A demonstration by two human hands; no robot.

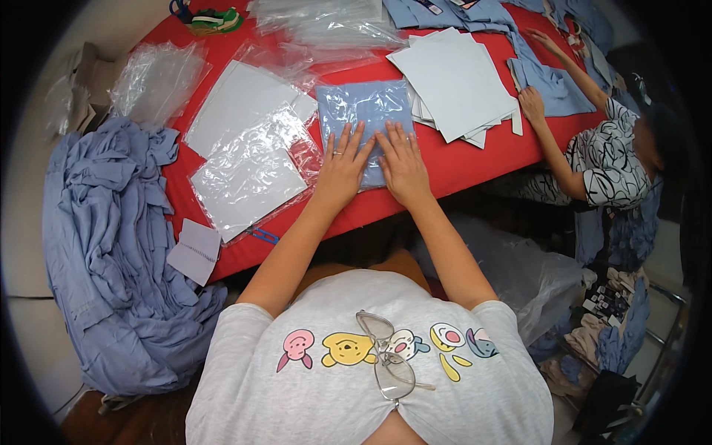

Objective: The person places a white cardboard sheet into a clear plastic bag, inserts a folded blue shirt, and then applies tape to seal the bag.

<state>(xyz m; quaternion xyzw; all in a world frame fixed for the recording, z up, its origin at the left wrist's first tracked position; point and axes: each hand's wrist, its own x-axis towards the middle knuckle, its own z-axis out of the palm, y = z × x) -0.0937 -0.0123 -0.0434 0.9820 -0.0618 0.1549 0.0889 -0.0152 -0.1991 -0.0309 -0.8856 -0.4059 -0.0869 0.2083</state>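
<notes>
A folded blue garment (361, 100) in a clear plastic bag lies on the red table in front of me. My left hand (344, 167) rests flat on its left part, fingers spread, a ring on one finger. Beside it my right hand (401, 165) presses flat on the right part, fingers stretched out. Neither hand grips anything. Just left of the garment are white boards (248, 185) in shiny clear plastic bags. To its upper right is a fanned stack of bare white boards (456, 85).
A big heap of blue garments (111, 252) hangs at the table's left end, near a spiral notebook (195, 251) and a blue-handled tool (263, 235). Clear bags (326, 26) lie at the back. At right, a co-worker (612, 159) handles blue cloth (552, 85).
</notes>
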